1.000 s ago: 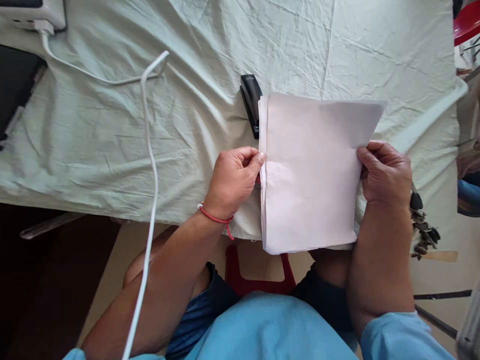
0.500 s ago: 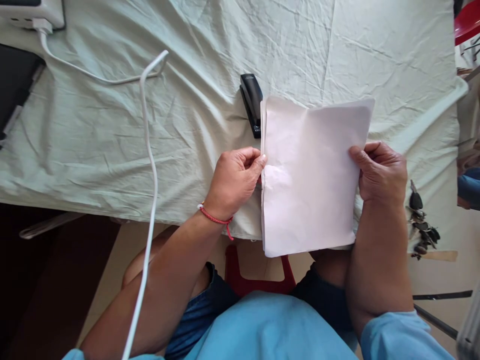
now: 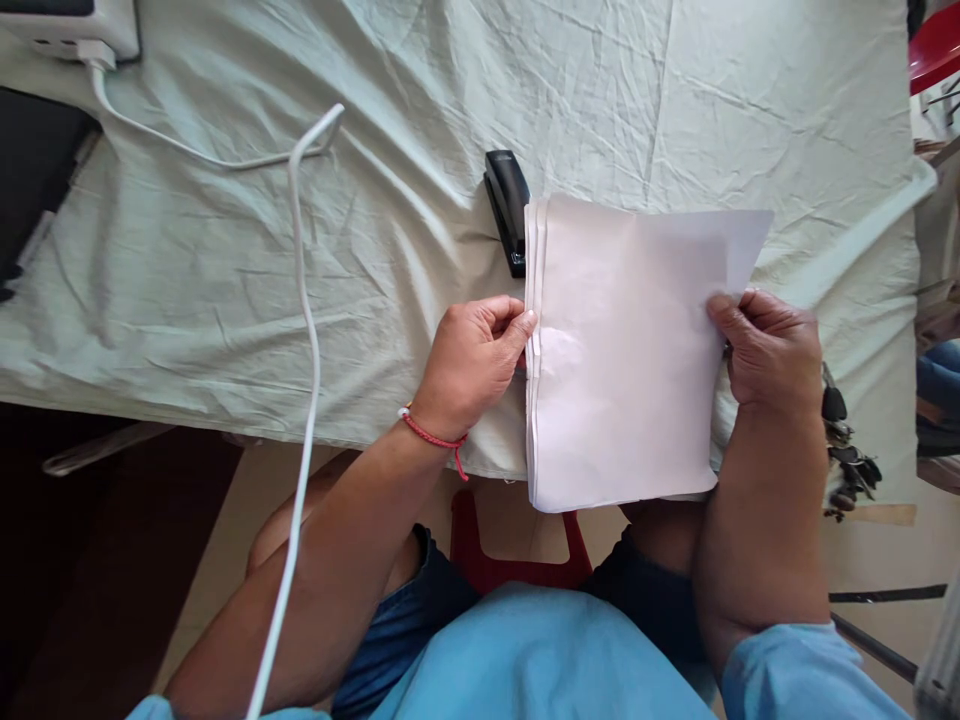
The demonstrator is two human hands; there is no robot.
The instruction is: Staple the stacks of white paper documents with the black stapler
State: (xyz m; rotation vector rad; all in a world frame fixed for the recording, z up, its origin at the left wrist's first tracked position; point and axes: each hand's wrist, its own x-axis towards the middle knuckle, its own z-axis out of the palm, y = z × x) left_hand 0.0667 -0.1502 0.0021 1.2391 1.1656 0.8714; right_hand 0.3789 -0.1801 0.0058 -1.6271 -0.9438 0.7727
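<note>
A stack of white paper sheets [image 3: 626,370] hangs over the table's near edge, held up between both hands. My left hand [image 3: 480,350] pinches the left edge of the stack between thumb and fingers; the fingers behind are partly hidden. On the opposite edge, my right hand [image 3: 769,340] grips the paper with its thumb on top. The sheets' left edges are slightly fanned, and the top right corner juts outward. Just beyond the stack's upper left corner lies a black stapler [image 3: 508,212], its near end close to the paper.
A pale green cloth [image 3: 420,130] with wrinkles covers the table. A white cable [image 3: 306,300] runs from a white power box [image 3: 82,25] toward me. At far left lies a black flat device [image 3: 37,180]. A bunch of keys [image 3: 847,455] rests at right; a red stool [image 3: 517,565] shows below.
My right hand has shifted slightly right, drawing the paper's top right corner outward. The sheets' left edges are fanned wider. My left hand stays nearly in place.
</note>
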